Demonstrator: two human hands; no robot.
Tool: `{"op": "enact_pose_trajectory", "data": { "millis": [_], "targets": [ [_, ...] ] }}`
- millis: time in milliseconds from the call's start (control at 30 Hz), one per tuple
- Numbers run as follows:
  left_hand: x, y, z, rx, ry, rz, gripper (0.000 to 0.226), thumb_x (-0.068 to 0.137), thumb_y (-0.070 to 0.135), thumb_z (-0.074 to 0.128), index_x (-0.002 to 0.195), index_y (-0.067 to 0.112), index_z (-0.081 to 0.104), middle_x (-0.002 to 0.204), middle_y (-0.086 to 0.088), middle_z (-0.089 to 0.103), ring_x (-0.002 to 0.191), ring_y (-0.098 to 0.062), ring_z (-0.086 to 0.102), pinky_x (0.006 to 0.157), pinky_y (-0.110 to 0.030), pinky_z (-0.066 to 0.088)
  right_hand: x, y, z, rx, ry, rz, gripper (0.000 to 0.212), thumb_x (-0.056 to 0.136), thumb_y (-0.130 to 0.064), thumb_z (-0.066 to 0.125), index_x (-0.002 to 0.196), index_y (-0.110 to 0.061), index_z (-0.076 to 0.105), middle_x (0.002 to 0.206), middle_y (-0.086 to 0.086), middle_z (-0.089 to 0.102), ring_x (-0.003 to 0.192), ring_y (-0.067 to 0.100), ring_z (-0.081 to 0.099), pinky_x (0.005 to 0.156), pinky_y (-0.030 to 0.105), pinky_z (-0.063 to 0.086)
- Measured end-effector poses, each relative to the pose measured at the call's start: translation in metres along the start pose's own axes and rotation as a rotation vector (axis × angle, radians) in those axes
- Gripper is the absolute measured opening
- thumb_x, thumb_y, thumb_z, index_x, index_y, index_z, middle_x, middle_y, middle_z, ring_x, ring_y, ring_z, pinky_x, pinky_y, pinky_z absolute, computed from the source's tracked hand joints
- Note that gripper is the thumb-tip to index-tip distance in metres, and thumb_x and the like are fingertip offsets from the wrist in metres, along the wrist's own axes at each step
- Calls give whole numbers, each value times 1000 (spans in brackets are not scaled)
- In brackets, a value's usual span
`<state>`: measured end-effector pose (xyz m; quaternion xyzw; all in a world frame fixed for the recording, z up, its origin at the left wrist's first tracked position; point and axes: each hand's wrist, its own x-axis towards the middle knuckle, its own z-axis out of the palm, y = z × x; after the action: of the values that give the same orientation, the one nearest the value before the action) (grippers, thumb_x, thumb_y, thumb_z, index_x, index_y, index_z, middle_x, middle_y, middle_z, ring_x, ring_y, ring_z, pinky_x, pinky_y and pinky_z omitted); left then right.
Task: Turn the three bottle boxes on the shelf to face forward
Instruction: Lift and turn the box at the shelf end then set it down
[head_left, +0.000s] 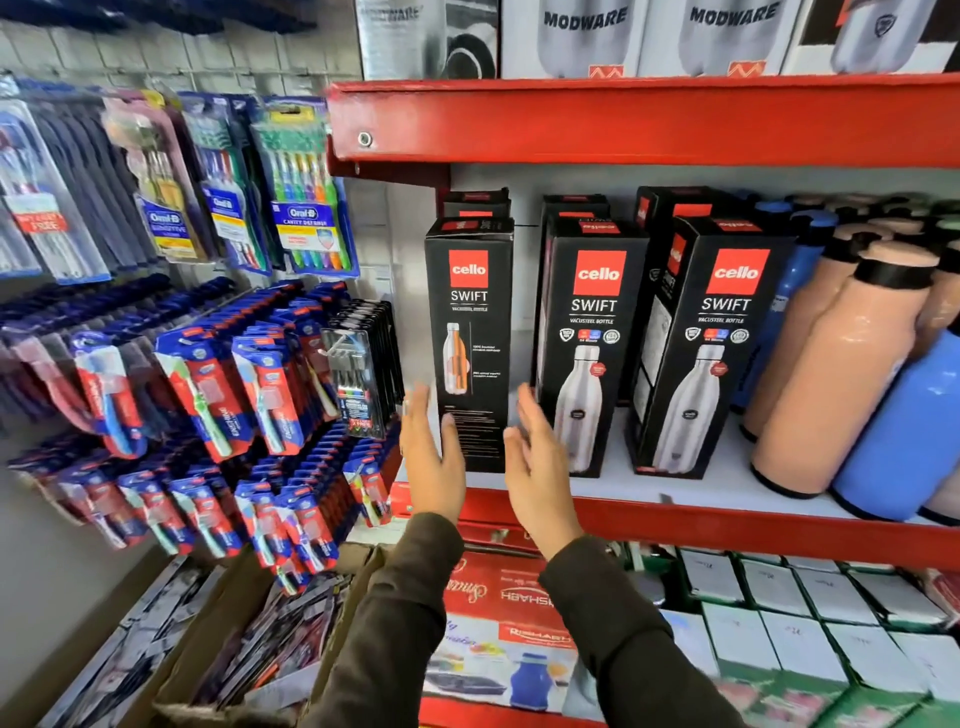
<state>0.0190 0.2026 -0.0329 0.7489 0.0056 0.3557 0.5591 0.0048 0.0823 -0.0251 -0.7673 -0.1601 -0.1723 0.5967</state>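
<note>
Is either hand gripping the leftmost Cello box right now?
No: the left hand and right hand are open, flanking the leftmost box without closing on it.

Three tall black cardboard bottle boxes (587, 343) look smooth and faintly glossy. The red painted metal shelf edge (649, 119) shines. Peach plastic bottles (831, 384) gleam beside glossy blue plastic ones (898, 441).

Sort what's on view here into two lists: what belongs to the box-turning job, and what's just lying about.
Part of the job:
- left box, between the hands
- middle box
- right box
- left hand, open
- right hand, open

Just lying about:
- toothbrush packs
- peach bottle
- blue bottle
- cardboard carton
</note>
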Motion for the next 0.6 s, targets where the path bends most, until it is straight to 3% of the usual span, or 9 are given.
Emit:
{"op": "enact_pose_trajectory", "data": {
  "millis": [67, 100, 200, 267, 300, 367, 433, 500, 600],
  "targets": [
    [6, -6, -5, -44, -62, -54, 42, 103, 14, 46, 144, 9, 46, 139, 10, 45, 135, -11, 44, 102, 0, 30, 4, 0, 8, -25, -3, 50, 54, 106, -13, 42, 157, -18, 25, 155, -11, 34, 144, 3, 33, 122, 30, 30],
    [8, -8, -6, -64, -75, -84, 40, 103, 14, 47, 143, 9, 48, 133, 12, 47, 128, -3, 46, 93, 7, 30, 5, 0, 11, -33, 6, 69, 54, 105, -12, 42, 157, -16, 26, 157, -6, 36, 145, 8, 35, 122, 34, 31],
    [15, -18, -11, -80, -95, -109, 36, 102, 14, 49, 137, 7, 55, 122, 10, 54, 101, 32, 48, 80, 11, 32, 7, 0, 17, -26, 54, 86, 52, 105, -11, 44, 155, -13, 32, 155, 3, 44, 142, 11, 44, 119, 35, 37],
    [20, -23, -15, -88, -117, -98, 35, 102, 14, 50, 135, 7, 58, 119, 9, 57, 94, 40, 44, 79, 11, 33, 7, 1, 18, -1, 81, 86, 49, 104, -8, 45, 153, -13, 37, 146, -1, 51, 129, -6, 52, 113, 21, 42],
    [22, -25, -17, -100, -131, -95, 34, 101, 14, 51, 134, 8, 60, 120, 9, 58, 96, 38, 46, 80, 10, 34, 6, 2, 19, 5, 88, 87, 49, 104, -7, 46, 152, -13, 38, 142, -5, 53, 122, -16, 53, 109, 14, 42],
    [25, -28, -21, -176, -165, -111, 33, 101, 16, 53, 132, 15, 61, 125, 8, 62, 104, 28, 54, 86, 3, 41, 7, 2, 22, 18, 100, 92, 50, 102, -6, 50, 150, -16, 40, 133, -17, 55, 114, -24, 52, 107, 13, 43],
    [26, -28, -25, -286, -182, -158, 31, 99, 20, 56, 130, 24, 62, 130, 2, 66, 116, 7, 61, 98, -15, 48, 8, 0, 24, 26, 95, 84, 56, 98, -6, 58, 149, -19, 41, 129, -23, 55, 115, -22, 53, 107, 15, 43],
    [26, -26, -28, -366, -172, -195, 28, 97, 28, 59, 124, 27, 66, 129, -3, 68, 122, -12, 63, 104, -33, 50, 9, -2, 24, 4, 72, 64, 64, 93, -10, 67, 150, -21, 40, 130, -25, 55, 118, -21, 52, 103, 7, 41],
    [24, -20, -37, -461, -147, -199, 34, 96, 47, 53, 114, 28, 74, 120, 2, 74, 118, -15, 66, 94, -30, 54, 9, -9, 28, -41, 83, 34, 70, 85, -28, 78, 146, -30, 43, 124, -36, 57, 119, -17, 55, 98, 5, 42]
  ]
}}
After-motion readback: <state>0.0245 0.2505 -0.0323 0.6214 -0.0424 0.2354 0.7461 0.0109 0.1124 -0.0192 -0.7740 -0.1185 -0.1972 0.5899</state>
